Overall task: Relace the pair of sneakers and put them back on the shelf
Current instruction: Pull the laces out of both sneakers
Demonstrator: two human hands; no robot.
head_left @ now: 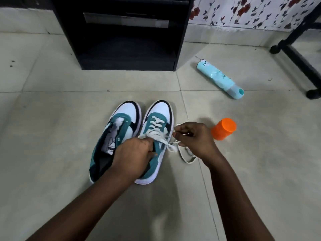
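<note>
Two teal, white and black sneakers stand side by side on the tiled floor, toes pointing away from me. The left sneaker [119, 126] has no lace and its tongue is exposed. The right sneaker [159, 117] carries a white lace [154, 126] through its eyelets. My left hand [133, 153] grips the right sneaker at its tongue and collar. My right hand [194, 138] pinches a loose end of the lace just right of the shoe; the rest of that end trails on the floor below it.
A black shelf unit [125, 33] stands straight ahead, its low compartment open. A light blue folded umbrella [219, 79] lies at the right. An orange-capped jar [224, 128] lies beside my right hand. A black metal frame leg [298, 61] crosses the far right.
</note>
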